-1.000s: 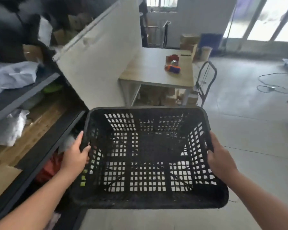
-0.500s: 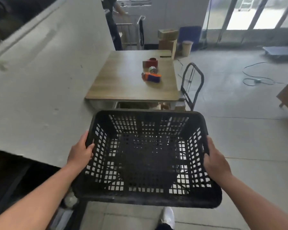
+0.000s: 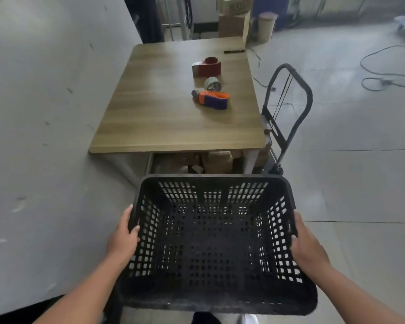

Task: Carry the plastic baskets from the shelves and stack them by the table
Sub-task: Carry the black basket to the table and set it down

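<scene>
Head view: left hand point(image 3: 122, 239) and right hand point(image 3: 308, 244) grip perforated black plastic basket point(image 3: 211, 244).

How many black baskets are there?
1: the black basket is held between the left hand and right hand, near the table. Others may be out of view.

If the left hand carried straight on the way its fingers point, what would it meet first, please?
Probably the near left leg of the table: the left hand, gripping the black basket, points up-frame towards it, with bare floor between. Depth is uncertain.
</scene>
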